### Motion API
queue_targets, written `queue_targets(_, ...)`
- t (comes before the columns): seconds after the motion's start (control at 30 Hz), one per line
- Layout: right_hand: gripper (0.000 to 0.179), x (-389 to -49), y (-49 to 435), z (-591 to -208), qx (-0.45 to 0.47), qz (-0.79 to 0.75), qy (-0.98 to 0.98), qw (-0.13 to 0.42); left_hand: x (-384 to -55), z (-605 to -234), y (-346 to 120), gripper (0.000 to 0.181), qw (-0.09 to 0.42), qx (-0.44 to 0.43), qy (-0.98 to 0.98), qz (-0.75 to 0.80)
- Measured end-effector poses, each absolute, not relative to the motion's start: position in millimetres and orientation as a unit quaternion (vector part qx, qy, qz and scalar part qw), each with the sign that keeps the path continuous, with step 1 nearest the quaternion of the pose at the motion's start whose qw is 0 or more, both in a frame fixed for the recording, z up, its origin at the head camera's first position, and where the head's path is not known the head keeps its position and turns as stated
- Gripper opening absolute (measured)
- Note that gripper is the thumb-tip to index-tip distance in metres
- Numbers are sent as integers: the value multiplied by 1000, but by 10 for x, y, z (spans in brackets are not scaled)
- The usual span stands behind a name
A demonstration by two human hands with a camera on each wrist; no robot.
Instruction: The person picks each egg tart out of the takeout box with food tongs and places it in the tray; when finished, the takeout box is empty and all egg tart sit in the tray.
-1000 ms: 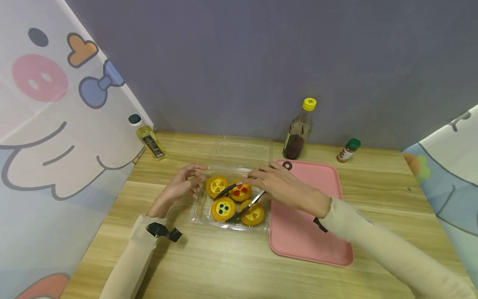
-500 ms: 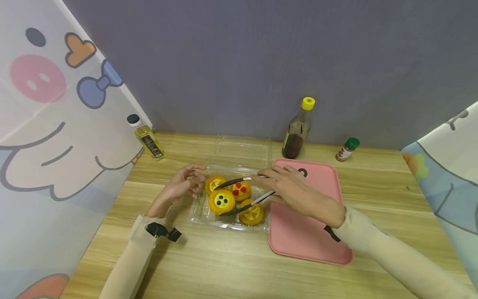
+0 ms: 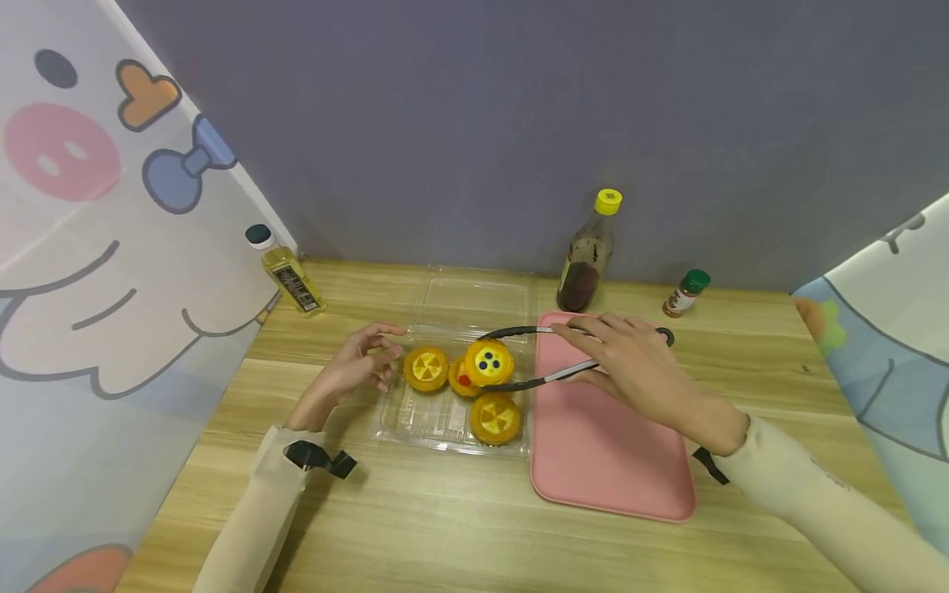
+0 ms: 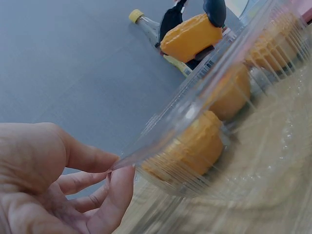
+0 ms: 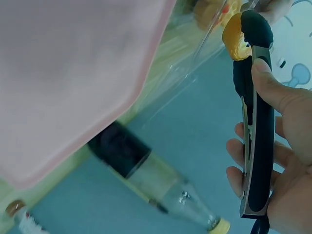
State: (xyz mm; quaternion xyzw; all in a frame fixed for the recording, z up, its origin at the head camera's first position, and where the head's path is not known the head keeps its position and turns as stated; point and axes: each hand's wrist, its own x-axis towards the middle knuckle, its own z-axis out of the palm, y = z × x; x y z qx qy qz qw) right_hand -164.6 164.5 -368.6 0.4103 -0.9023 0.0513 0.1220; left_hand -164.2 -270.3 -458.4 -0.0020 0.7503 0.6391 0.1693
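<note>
My right hand (image 3: 638,366) grips black-and-silver tongs (image 5: 261,136), thumb on one arm and fingers round the other. Between the black tips sits an egg tart (image 3: 489,362) with dark blue dots, raised above the clear plastic container (image 3: 430,414). It partly covers a red-dotted tart (image 3: 462,380) below. Two more tarts with wedge-shaped yellow toppings lie in the container, one at the left (image 3: 426,369) and one at the near right (image 3: 495,418). In the left wrist view my left hand (image 4: 68,180) pinches the container's rim between thumb and finger.
A pink tray (image 3: 611,461) lies right of the container, under my right hand. The clear lid (image 3: 474,301) is folded back. Along the wall stand an oil bottle (image 3: 295,280), a yellow-capped bottle of dark sauce (image 3: 586,268) and a green-capped spice jar (image 3: 685,294).
The tongs have closed on the blue-dotted tart, lifted it, and carried it right and away from me over the red-dotted one. My right hand has shifted right over the tray; my left hand stays.
</note>
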Motion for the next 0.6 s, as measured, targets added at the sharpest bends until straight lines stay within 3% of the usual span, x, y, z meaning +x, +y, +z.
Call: queue_targets(0.6, 73, -1695, 2248, -3644, 364, 26, -917, 160, -1637, -4581, -2708, 42, 170, -7, 756, 631)
